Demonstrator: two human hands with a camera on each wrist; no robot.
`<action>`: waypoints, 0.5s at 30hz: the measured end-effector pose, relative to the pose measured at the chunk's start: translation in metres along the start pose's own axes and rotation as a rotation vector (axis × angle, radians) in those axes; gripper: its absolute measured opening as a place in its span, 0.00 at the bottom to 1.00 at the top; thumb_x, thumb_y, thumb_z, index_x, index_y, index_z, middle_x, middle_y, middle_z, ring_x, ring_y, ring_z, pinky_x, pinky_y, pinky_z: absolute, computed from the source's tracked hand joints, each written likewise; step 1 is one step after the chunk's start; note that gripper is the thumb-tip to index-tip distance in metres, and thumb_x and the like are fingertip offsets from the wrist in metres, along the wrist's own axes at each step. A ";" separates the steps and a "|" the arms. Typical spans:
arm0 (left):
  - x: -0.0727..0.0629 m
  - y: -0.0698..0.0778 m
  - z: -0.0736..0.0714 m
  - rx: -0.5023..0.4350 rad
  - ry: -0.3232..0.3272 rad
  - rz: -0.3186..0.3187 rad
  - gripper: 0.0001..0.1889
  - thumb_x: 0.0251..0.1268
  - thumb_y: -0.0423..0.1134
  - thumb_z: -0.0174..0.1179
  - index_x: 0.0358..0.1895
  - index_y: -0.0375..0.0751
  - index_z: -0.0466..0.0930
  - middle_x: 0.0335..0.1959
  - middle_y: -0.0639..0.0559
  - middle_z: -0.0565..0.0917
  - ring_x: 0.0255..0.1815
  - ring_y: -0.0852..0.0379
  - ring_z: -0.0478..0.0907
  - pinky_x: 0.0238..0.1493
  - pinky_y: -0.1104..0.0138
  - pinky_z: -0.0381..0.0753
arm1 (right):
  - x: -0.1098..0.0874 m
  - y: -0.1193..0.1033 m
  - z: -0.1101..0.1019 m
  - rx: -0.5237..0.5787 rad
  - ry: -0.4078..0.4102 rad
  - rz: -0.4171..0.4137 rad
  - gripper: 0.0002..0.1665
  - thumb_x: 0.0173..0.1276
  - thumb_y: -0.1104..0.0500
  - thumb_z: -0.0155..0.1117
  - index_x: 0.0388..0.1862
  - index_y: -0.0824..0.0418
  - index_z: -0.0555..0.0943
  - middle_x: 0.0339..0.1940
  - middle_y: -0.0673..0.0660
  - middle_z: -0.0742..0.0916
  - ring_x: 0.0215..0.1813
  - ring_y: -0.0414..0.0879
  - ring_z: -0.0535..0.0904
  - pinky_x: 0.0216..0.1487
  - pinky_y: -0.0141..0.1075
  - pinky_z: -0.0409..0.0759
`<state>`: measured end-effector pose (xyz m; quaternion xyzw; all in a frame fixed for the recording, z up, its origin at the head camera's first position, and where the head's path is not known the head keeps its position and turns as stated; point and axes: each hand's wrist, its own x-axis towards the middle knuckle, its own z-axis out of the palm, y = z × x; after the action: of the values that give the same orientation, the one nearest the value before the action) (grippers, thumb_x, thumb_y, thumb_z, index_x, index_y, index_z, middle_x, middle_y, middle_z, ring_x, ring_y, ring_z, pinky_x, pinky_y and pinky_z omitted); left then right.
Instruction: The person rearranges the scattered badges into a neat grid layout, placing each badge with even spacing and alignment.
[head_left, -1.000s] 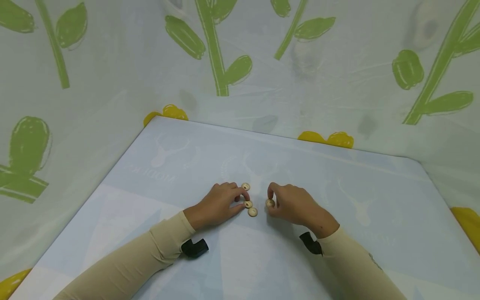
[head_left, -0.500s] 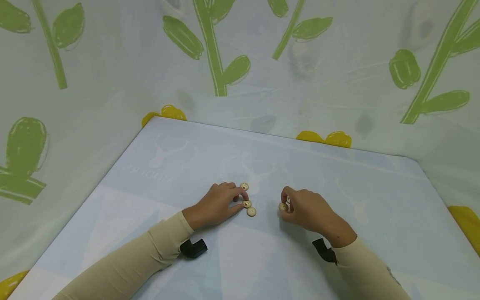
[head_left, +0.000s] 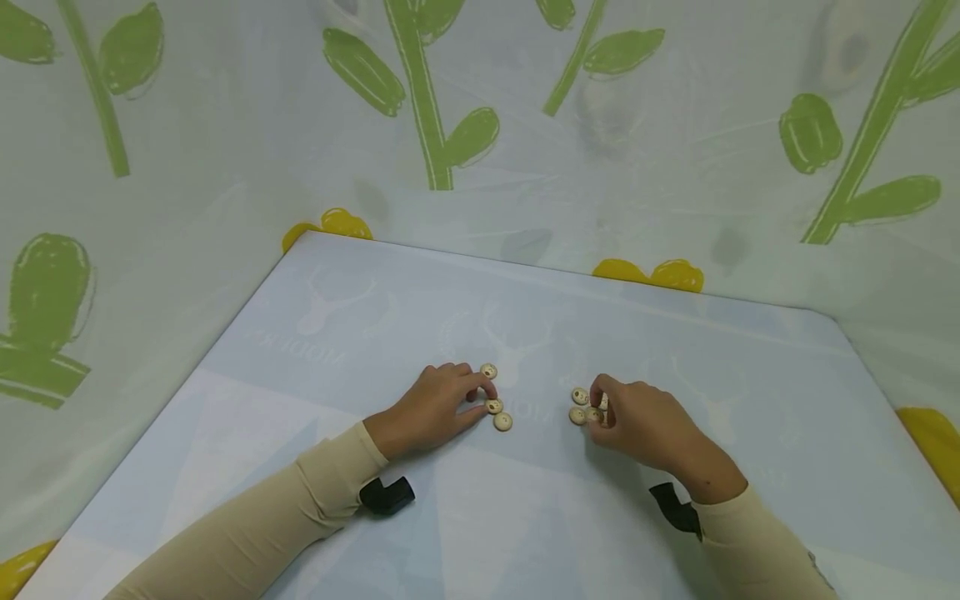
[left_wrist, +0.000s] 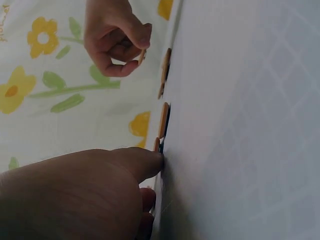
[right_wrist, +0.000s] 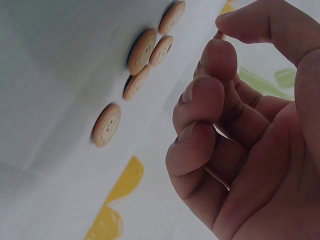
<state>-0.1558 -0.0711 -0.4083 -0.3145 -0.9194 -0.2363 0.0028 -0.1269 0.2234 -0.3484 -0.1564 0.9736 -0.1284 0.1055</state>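
Small round wooden discs with dark printed marks lie on the table in two groups. My left hand [head_left: 435, 408] rests at the left group, thumb and forefinger pinching one wooden disc [head_left: 494, 407] flat on the tabletop. A second disc [head_left: 502, 422] adjoins it in front; a third disc [head_left: 488, 371] lies behind the fingers. My right hand [head_left: 645, 425] pinches another disc [right_wrist: 218, 35] by its edge between thumb and forefinger. The left wrist view shows this held disc [left_wrist: 142, 56] raised above the surface. Beside that hand are loose discs [head_left: 580, 396], one partly hidden by the fingers.
The pale blue table [head_left: 495, 517] has faint deer-head prints. Its far edge meets a white cloth [head_left: 247, 142] patterned with green stems and yellow flowers. Black curved pieces [head_left: 387, 497] stick out at both wrists beside the beige sleeves [head_left: 262, 517].
The right hand has moved to the right with its disc, away from the left group. Discs near it that were hidden now show. The left hand has stayed in place.
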 end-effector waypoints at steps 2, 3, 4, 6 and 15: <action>0.000 0.001 -0.001 -0.005 0.005 0.003 0.07 0.67 0.44 0.65 0.47 0.55 0.84 0.32 0.60 0.77 0.36 0.61 0.72 0.42 0.61 0.69 | -0.001 0.003 -0.001 -0.003 0.001 0.011 0.13 0.61 0.57 0.69 0.42 0.55 0.76 0.21 0.47 0.77 0.22 0.40 0.70 0.24 0.33 0.69; 0.000 0.001 -0.001 -0.007 0.007 0.004 0.07 0.67 0.44 0.65 0.47 0.55 0.84 0.32 0.60 0.77 0.36 0.61 0.72 0.42 0.61 0.69 | -0.002 0.004 -0.002 -0.004 0.001 0.015 0.13 0.61 0.57 0.69 0.42 0.55 0.76 0.21 0.47 0.77 0.22 0.40 0.70 0.24 0.33 0.69; 0.000 0.001 -0.002 -0.007 0.009 0.006 0.07 0.67 0.44 0.66 0.46 0.55 0.84 0.32 0.60 0.77 0.35 0.61 0.72 0.41 0.61 0.69 | -0.002 0.005 -0.002 -0.004 0.000 0.018 0.13 0.61 0.56 0.69 0.41 0.55 0.76 0.21 0.47 0.77 0.22 0.40 0.70 0.24 0.33 0.69; -0.001 0.001 -0.002 -0.006 0.012 0.008 0.07 0.67 0.43 0.66 0.46 0.54 0.84 0.32 0.60 0.77 0.35 0.61 0.72 0.41 0.61 0.69 | -0.003 0.008 -0.002 0.002 0.000 0.021 0.13 0.62 0.56 0.70 0.41 0.55 0.76 0.21 0.47 0.77 0.22 0.40 0.70 0.23 0.33 0.69; 0.000 0.000 -0.001 -0.003 0.003 -0.001 0.07 0.68 0.45 0.65 0.47 0.56 0.84 0.32 0.61 0.77 0.36 0.62 0.72 0.42 0.62 0.69 | -0.007 0.018 -0.002 0.029 -0.023 0.058 0.15 0.61 0.55 0.71 0.42 0.56 0.76 0.22 0.48 0.78 0.23 0.41 0.71 0.24 0.34 0.69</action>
<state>-0.1558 -0.0715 -0.4077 -0.3137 -0.9192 -0.2382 0.0038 -0.1259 0.2422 -0.3502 -0.1281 0.9745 -0.1374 0.1225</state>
